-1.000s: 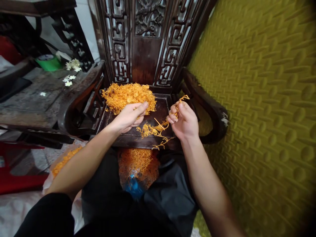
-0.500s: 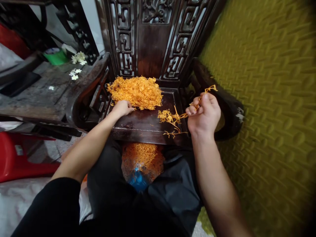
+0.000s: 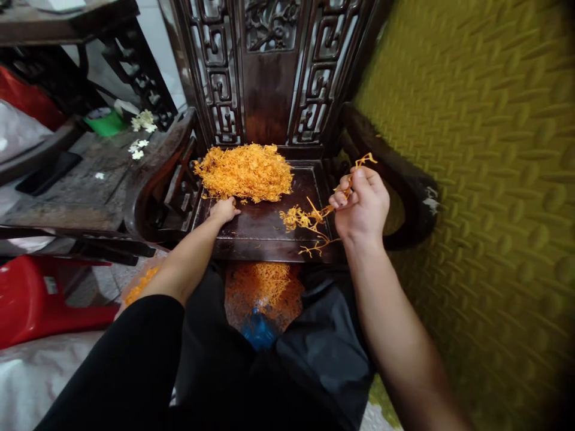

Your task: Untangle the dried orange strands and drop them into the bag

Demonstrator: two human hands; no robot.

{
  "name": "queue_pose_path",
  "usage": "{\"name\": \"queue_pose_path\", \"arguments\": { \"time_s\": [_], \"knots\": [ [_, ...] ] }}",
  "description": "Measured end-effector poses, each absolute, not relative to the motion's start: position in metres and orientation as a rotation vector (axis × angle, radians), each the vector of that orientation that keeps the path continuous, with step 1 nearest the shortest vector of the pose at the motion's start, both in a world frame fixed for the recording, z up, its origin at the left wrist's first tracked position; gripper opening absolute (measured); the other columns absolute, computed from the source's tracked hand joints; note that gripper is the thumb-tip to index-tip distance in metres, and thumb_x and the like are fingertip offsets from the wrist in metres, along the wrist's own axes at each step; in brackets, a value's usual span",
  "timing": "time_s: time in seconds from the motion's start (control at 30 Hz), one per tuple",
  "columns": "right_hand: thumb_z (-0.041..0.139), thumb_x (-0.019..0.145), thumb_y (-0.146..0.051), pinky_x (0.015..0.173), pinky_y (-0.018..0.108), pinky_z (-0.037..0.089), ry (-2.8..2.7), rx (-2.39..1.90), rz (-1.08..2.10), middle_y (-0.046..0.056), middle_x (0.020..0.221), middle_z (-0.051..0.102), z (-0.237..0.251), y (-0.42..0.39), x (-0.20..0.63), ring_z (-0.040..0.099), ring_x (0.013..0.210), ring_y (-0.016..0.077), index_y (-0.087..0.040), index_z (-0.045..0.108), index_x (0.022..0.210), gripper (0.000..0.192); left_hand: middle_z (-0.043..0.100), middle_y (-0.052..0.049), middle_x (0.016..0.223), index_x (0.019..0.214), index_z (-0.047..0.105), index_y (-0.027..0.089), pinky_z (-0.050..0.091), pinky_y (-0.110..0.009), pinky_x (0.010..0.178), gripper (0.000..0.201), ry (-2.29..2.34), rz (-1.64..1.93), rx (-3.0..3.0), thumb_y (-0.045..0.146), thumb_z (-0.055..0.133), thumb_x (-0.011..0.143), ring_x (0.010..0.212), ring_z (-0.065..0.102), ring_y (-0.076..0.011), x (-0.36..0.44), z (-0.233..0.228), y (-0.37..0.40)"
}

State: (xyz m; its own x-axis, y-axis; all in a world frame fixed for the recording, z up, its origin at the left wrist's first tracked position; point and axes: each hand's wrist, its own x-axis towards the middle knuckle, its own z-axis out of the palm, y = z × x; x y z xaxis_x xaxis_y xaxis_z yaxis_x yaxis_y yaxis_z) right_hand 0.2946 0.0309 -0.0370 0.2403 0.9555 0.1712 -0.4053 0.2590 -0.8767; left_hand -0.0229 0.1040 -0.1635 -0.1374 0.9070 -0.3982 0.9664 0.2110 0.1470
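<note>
Most of the orange strands sit unsorted in a dry, wiry heap at the back of the chair seat; only a small tangle lies apart at the seat's right front. The right hand pinches a few thin, branching strands — fingers closed. The left hand rests curled at the heap's near edge; whether it grips any, I cannot tell. A bag below the seat's front holds more.
</note>
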Motion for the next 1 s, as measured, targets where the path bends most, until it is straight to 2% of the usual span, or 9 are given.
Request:
{"name": "queue_pose_path", "arguments": {
  "time_s": [0.13,0.27,0.37,0.5,0.63,0.73,0.87,0.93,1.0],
  "knots": [
    [0.082,0.073,-0.046,0.04,0.021,0.032,-0.781,-0.776,1.172,-0.007,0.068,0.048,-0.036,0.033,0.299,0.035,0.045,0.0051,-0.026,0.054,0.09,0.038,0.072,-0.022,0.117,0.11,0.07,0.01,0.047,-0.03,0.098,0.047,2.045,-0.227,1.734,0.051,0.068,0.086,0.119,0.065,-0.0288,-0.013,-0.16,0.104],
    [0.083,0.072,-0.037,0.04,0.021,0.031,-0.673,-0.629,1.332,-0.007,0.067,0.046,-0.032,0.034,0.305,0.032,0.045,0.0054,-0.025,0.056,0.087,0.033,0.075,-0.013,0.08,0.083,0.074,0.013,0.052,-0.028,0.079,0.028,1.87,-0.229,1.731,0.041,0.073,0.081,0.081,0.071,-0.0238,0.003,-0.144,0.099],
    [0.078,0.078,-0.031,0.04,0.02,0.032,-0.616,-0.514,1.409,-0.007,0.066,0.043,-0.026,0.032,0.306,0.03,0.045,0.0054,-0.024,0.057,0.084,0.023,0.076,-0.006,0.081,0.092,0.075,0.016,0.051,-0.027,0.07,0.021,1.728,-0.136,1.769,0.032,0.074,0.079,0.064,0.065,-0.0169,0.012,-0.12,0.09],
    [0.069,0.089,-0.03,0.04,0.021,0.03,-0.652,-0.421,1.435,-0.006,0.062,0.037,-0.018,0.027,0.305,0.025,0.043,0.0061,-0.025,0.061,0.081,0.012,0.077,-0.005,0.105,0.106,0.075,0.018,0.05,-0.028,0.087,0.029,1.522,0.285,1.913,0.039,0.067,0.088,0.089,0.069,-0.0176,0.014,-0.078,0.072],
    [0.064,0.093,-0.037,0.038,0.025,0.023,-0.795,-0.455,1.41,-0.006,0.059,0.03,-0.013,0.02,0.299,0.013,0.043,0.0087,-0.027,0.064,0.082,0.015,0.078,-0.006,0.104,0.103,0.078,0.016,0.049,-0.031,0.091,0.039,1.313,0.662,1.879,0.05,0.063,0.09,0.093,0.069,-0.0186,0.035,-0.045,0.042],
    [0.065,0.092,-0.046,0.039,0.026,0.018,-0.879,-0.529,1.389,-0.007,0.057,0.026,-0.011,0.017,0.292,0.009,0.043,0.0091,-0.026,0.063,0.079,0.024,0.077,-0.005,0.1,0.109,0.077,0.017,0.049,-0.03,0.082,0.042,1.131,0.603,1.926,0.051,0.07,0.085,0.087,0.067,-0.0169,0.064,-0.037,0.021],
    [0.051,0.091,-0.072,0.039,0.026,0.019,-0.987,-0.687,1.452,-0.007,0.047,0.023,-0.014,0.016,0.289,0.014,0.04,0.0096,-0.025,0.052,0.065,0.054,0.071,0.001,0.073,0.085,0.077,0.016,0.042,-0.026,0.067,0.026,1.053,0.491,2.114,0.042,0.073,0.083,0.066,0.059,-0.0117,0.082,-0.037,0.013],
    [0.042,0.091,-0.079,0.039,0.027,0.022,-1.089,-0.816,1.466,-0.006,0.043,0.025,-0.019,0.016,0.288,0.019,0.037,0.0101,-0.024,0.05,0.062,0.062,0.07,0.0,0.073,0.08,0.075,0.017,0.042,-0.026,0.068,0.021,1.17,0.601,2.256,0.035,0.067,0.088,0.066,0.059,-0.0115,0.078,-0.037,0.016],
    [0.045,0.092,-0.075,0.041,0.027,0.026,-1.26,-0.951,1.36,-0.005,0.043,0.035,-0.026,0.015,0.284,0.027,0.038,0.0104,-0.023,0.056,0.066,0.059,0.07,-0.002,0.08,0.084,0.074,0.018,0.043,-0.027,0.07,0.018,1.362,0.727,2.422,0.032,0.064,0.09,0.072,0.062,-0.014,0.072,-0.036,0.019]
  ]
}}
